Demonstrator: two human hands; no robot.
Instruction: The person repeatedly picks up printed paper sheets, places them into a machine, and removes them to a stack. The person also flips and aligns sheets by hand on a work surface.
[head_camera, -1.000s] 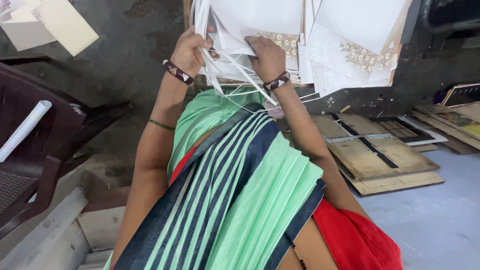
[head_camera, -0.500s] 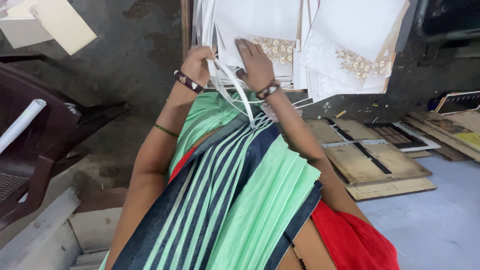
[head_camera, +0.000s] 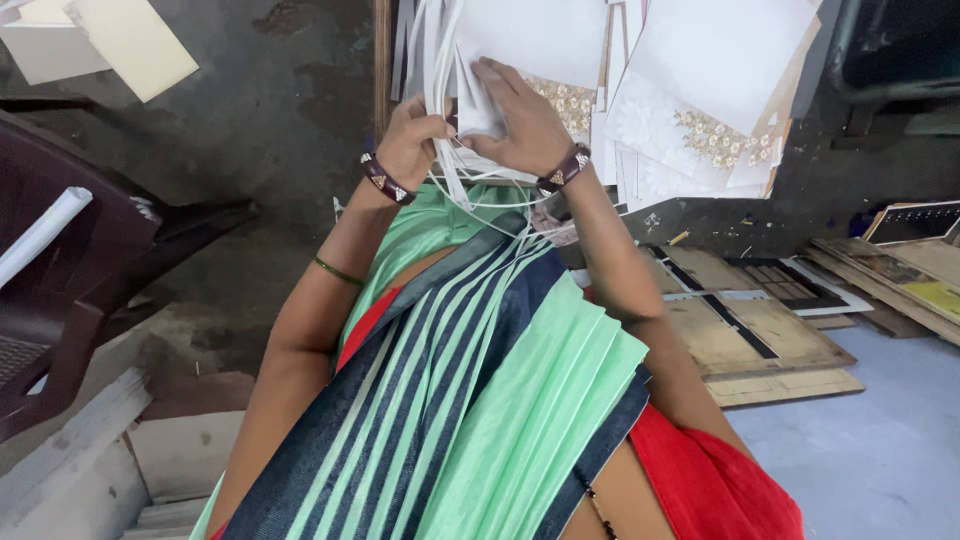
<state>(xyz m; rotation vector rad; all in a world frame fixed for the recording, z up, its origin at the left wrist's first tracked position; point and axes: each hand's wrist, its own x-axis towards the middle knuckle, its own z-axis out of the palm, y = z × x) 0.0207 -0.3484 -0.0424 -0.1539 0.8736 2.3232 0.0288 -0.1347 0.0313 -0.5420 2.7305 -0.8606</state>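
Dark, stained concrete floor (head_camera: 270, 120) spreads around us, with a brown plastic chair (head_camera: 60, 290) to one side and flat wooden boards (head_camera: 760, 340) lying on the other. Ahead of us hang stacks of white cards (head_camera: 700, 60), some edged with gold floral ornament (head_camera: 715, 135). Our left hand (head_camera: 410, 145) is closed around a bunch of thin white cords (head_camera: 440, 120), which trail down in loops toward our green striped cloth (head_camera: 480, 380). Our right hand (head_camera: 525, 125) lies flat, fingers spread, pressed on a white card (head_camera: 480, 100) just beside the cords; we cannot tell whether it grips the card. Both hands sit close together, almost touching, each wrist ringed by a dark bangle (head_camera: 385, 180). Pale cardboard sheets (head_camera: 130, 45) rest on the floor further off
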